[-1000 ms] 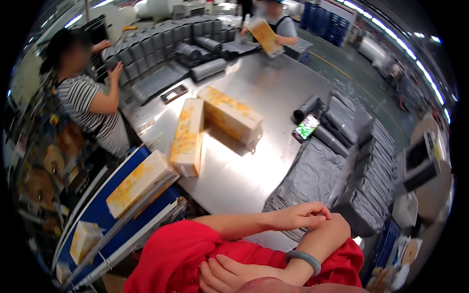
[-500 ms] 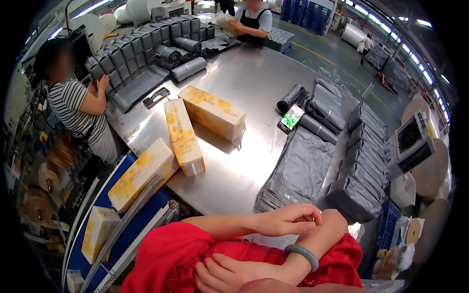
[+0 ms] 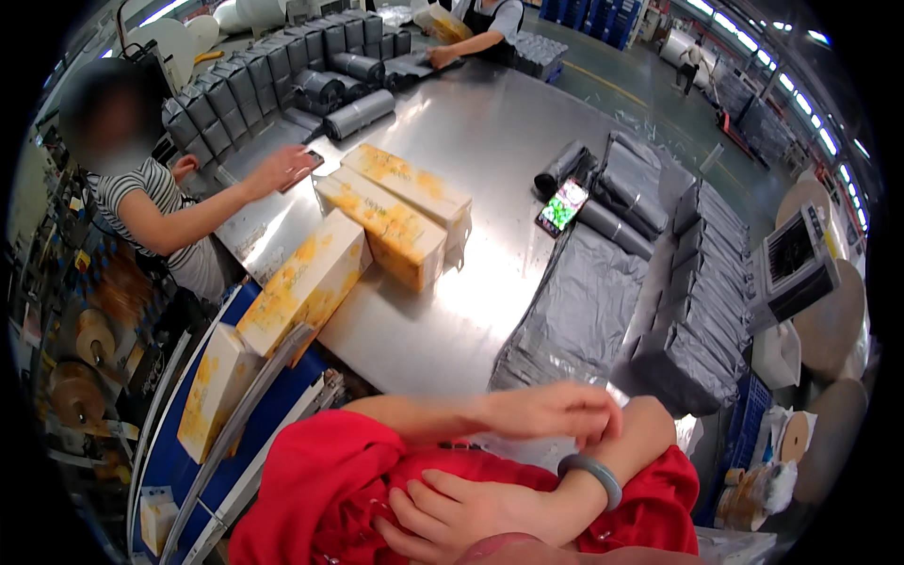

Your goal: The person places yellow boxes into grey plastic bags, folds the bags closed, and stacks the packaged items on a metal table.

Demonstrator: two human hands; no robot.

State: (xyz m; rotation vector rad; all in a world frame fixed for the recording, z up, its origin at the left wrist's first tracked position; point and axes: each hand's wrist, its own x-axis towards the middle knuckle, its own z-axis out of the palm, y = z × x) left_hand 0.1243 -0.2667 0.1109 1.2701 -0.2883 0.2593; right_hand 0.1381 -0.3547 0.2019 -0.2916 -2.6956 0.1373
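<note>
My forearms cross in front of me. My left hand (image 3: 556,412), fingers loosely bent and apart, holds nothing and touches my right forearm near the elbow. My right hand (image 3: 461,516) lies with fingers spread on my red left sleeve (image 3: 330,471); a grey-green bangle (image 3: 591,480) circles its wrist. On the metal table (image 3: 490,132) ahead, two long cream packs with yellow flower print, a far pack (image 3: 414,184) and a near pack (image 3: 386,231), lie side by side. A third pack (image 3: 306,278) reaches from the blue conveyor onto the table edge.
More packs (image 3: 217,391) follow on the blue conveyor (image 3: 287,410). Right of centre, a lit phone (image 3: 562,207) lies beside grey bag rolls (image 3: 612,226), flat grey bags (image 3: 589,301) and stacked grey bundles (image 3: 697,311). A co-worker's hand (image 3: 282,171) reaches in from the left; another person (image 3: 485,33) works at the far end.
The near pack has turned and moved against the far one. Packs on the conveyor have advanced toward the table. The left co-worker's arm now reaches across the table. My left fingers shifted slightly.
</note>
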